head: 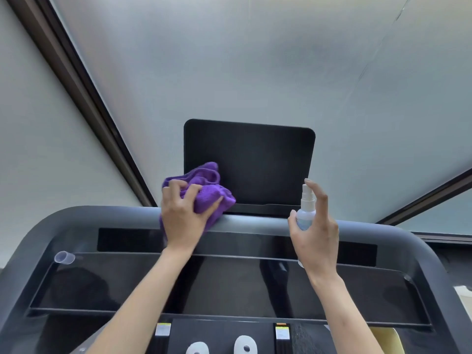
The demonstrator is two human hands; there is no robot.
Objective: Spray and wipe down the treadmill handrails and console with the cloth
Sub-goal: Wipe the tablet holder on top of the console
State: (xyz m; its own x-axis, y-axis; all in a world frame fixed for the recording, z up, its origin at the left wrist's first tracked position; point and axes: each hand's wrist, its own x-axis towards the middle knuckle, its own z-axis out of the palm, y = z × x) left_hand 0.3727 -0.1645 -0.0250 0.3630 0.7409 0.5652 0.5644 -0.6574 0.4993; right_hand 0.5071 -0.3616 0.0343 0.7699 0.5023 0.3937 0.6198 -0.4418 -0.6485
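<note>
1. Left hand [182,221] gripped crumpled purple microfibre cloth [207,190], pressed against grey console top rail [255,223] beside the black rectangular screen [251,162].
2. Right hand [316,233] held small clear plastic spray bottle [305,213] upright, index finger above nozzle.

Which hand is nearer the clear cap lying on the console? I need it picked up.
Left. The left hand is closer to the clear cap; the right hand is much farther right.
</note>
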